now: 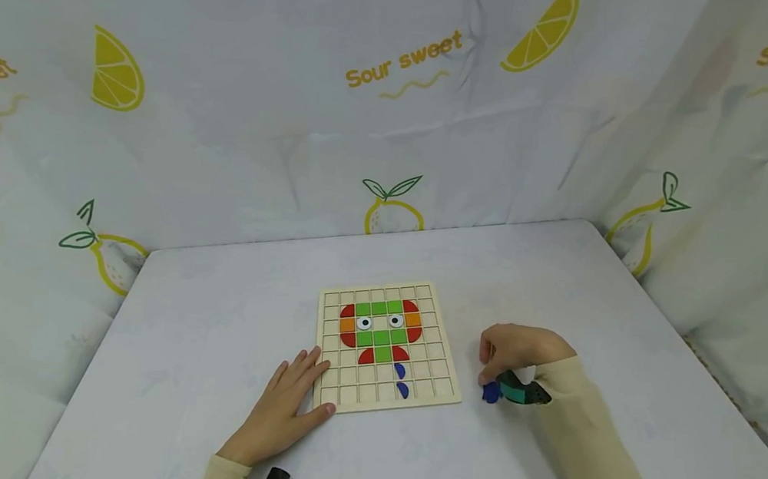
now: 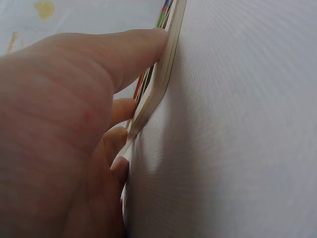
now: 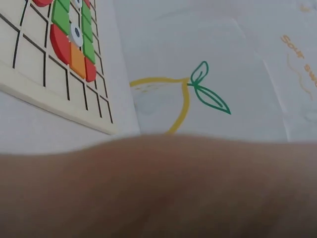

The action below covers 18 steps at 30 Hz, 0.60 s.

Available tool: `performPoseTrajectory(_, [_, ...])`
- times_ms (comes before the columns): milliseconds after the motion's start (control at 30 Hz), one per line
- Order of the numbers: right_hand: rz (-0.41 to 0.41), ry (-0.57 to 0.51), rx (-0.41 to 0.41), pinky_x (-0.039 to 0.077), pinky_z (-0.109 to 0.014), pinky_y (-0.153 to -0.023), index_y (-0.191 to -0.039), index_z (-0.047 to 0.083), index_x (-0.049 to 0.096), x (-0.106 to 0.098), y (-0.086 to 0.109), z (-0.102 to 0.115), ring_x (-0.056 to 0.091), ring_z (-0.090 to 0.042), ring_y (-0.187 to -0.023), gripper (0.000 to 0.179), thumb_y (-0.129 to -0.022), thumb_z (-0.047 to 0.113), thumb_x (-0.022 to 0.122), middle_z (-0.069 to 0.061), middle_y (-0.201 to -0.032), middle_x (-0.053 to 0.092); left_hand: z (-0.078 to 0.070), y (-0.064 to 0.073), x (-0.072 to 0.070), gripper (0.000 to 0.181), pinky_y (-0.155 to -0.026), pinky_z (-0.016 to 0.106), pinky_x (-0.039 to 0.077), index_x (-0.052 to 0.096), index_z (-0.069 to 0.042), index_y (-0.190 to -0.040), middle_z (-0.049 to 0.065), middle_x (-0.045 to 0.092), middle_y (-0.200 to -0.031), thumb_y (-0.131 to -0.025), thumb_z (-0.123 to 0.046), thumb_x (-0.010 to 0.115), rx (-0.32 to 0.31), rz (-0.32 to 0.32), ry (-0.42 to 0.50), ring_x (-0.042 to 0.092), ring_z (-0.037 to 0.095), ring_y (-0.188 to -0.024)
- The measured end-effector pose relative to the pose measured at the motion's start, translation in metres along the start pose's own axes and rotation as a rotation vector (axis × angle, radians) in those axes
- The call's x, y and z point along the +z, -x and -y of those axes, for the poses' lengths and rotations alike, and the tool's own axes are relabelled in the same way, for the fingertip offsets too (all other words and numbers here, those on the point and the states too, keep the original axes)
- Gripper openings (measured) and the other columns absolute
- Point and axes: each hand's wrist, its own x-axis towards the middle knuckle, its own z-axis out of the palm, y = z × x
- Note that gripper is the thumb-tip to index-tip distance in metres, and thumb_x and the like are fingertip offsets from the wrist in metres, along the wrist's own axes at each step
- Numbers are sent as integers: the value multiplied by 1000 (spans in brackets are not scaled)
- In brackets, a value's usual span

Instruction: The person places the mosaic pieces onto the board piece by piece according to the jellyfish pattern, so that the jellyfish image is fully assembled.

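A square wooden grid board [image 1: 437, 368] lies on the table, with colored tiles forming a pattern in its cells. My left hand [image 1: 286, 407] rests at the board's lower left corner, fingers spread along the left side and thumb on the near edge. In the left wrist view the thumb [image 2: 133, 52] touches the board's rim [image 2: 168, 64]. To the right of the board, my right hand [image 1: 519, 347] bends down over a small cluster of blue pieces [image 1: 491, 392]. Its fingertips are beside the cluster; whether they pinch a piece cannot be made out.
Green tiles [image 1: 381, 337], red and orange tiles, and two eye tiles [image 1: 395, 321] sit on the board. Two blue half-round tiles [image 1: 402, 390] lie in one column below them. A lemon-print cloth [image 1: 261, 143] hangs behind the white table [image 1: 210, 315].
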Motion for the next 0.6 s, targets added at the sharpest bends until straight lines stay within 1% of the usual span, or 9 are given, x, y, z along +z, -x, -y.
performPoseTrajectory(100, [11, -4, 13, 39, -27, -65, -90, 11, 60, 3, -1, -1, 49, -16, -77, 28, -81, 24, 84, 1, -85, 56, 0, 0, 0, 71, -130, 50, 6, 45, -14, -153, 4, 28, -168, -95, -51, 64, 2, 3, -3, 17, 28, -159])
performPoseTrajectory(200, [-5, -12, 22, 39, -27, -62, -87, 11, 59, 4, -4, -1, 49, -16, -73, 26, -82, 21, 83, 1, -82, 57, 0, -1, 1, 71, -130, 50, 6, 45, -14, -153, 4, 28, -168, -95, -51, 63, 6, 4, -2, 17, 28, -159])
performPoseTrajectory(267, [-29, -15, 20, 40, -26, -61, -85, 10, 60, 4, -6, -2, 51, -15, -71, 23, -84, 20, 81, 0, -79, 59, 0, -1, 1, 72, -130, 50, 6, 45, -14, -153, 4, 28, -168, -95, -51, 63, 7, 3, -5, 17, 28, -159])
performPoseTrajectory(367, [-87, -25, 24, 41, -25, -60, -81, 10, 62, 4, -12, -3, 52, -14, -67, 22, -88, 23, 78, 1, -72, 58, 0, -1, 0, 71, -130, 50, 6, 44, -14, -153, 4, 28, -169, -95, -51, 63, 4, 4, -8, 16, 28, -159])
performPoseTrajectory(433, [-146, -17, 4, 39, -25, -60, -76, 10, 63, 5, -17, -5, 50, -13, -66, 25, -89, 26, 76, 3, -68, 54, 0, 0, 0, 72, -130, 50, 6, 44, -14, -153, 4, 28, -169, -95, -51, 63, 2, 7, -4, 16, 28, -159])
performPoseTrajectory(533, [-239, -12, -21, 37, -25, -59, -74, 11, 63, 8, -25, -5, 49, -13, -66, 27, -91, 29, 74, 3, -66, 51, 0, 0, 0, 71, -130, 51, 6, 45, -14, -153, 4, 28, -169, -95, -51, 63, 1, 8, 3, 16, 28, -159])
performPoseTrajectory(600, [-279, -15, -42, 37, -26, -59, -74, 12, 62, 10, -27, -5, 49, -14, -67, 27, -93, 29, 72, 3, -67, 51, -1, 0, 0, 71, -129, 51, 6, 45, -13, -153, 4, 28, -168, -95, -51, 63, 2, 8, 7, 16, 29, -159])
